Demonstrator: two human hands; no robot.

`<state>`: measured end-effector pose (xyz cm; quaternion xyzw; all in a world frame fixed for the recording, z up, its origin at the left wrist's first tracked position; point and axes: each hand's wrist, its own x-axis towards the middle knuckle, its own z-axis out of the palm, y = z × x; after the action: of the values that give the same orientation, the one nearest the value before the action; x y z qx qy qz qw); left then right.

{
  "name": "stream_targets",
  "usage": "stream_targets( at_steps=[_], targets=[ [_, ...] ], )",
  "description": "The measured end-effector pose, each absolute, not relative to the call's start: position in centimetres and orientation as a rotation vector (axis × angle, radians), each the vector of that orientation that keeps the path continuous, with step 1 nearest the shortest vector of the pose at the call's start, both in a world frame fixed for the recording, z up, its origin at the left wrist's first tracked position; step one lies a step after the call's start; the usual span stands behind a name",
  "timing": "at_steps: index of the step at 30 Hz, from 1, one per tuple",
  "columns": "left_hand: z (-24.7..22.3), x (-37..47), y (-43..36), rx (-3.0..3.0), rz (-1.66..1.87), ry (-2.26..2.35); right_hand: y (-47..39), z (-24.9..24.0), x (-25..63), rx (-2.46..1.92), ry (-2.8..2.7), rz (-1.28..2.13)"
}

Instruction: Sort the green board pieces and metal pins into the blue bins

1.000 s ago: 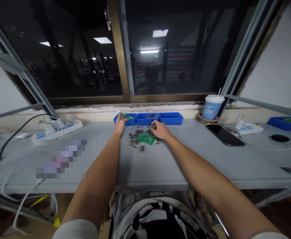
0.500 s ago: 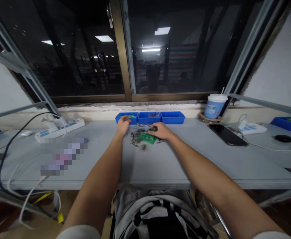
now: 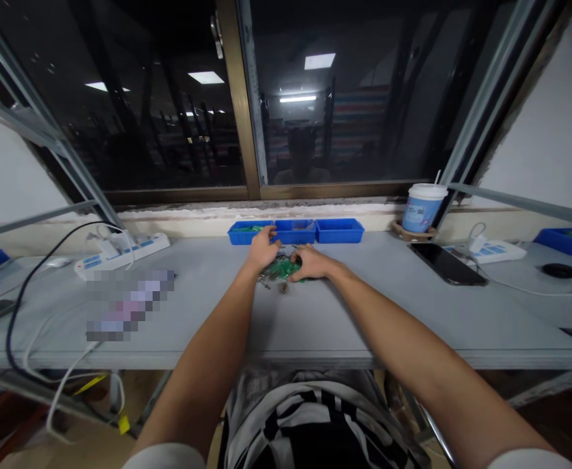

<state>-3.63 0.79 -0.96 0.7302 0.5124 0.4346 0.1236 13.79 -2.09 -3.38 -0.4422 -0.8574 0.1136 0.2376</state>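
Observation:
A small heap of metal pieces that look like screws (image 3: 265, 284) lies on the grey table with bits of green plastic (image 3: 284, 267) among them. At the heap's left edge is my left hand (image 3: 263, 249), its fingers apart and nothing visible in them, just in front of the left blue bin (image 3: 240, 238). Over the right side of the heap, my right hand (image 3: 315, 262) curves with thumb and fingers spread around the green plastic. Its fingertips partly hide the pieces beneath.
A middle blue bin (image 3: 296, 238) and a right blue bin (image 3: 339, 234) stand along the wall. To the right are a lidded cup (image 3: 420, 212) and a black phone (image 3: 447, 264). A white power strip (image 3: 124, 254) with cables lies left.
My left hand has moved right, from the left bin's front to the heap. My right hand has shifted slightly, and its thumb and fingers are wider apart over the green plastic.

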Motion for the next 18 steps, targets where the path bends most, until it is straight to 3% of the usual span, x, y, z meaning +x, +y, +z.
stream_targets(
  at_steps=[8, 18],
  targets=[
    [-1.1, -3.3, 1.2, 1.807, 1.362, 1.323, -2.7, -3.1, 13.5, -1.139, -2.208, 0.277],
    [-0.2, -2.3, -0.7, 1.465, 0.997, 1.210, -1.5, -3.2, 13.5, -1.018, -1.868, 0.399]
  ],
)
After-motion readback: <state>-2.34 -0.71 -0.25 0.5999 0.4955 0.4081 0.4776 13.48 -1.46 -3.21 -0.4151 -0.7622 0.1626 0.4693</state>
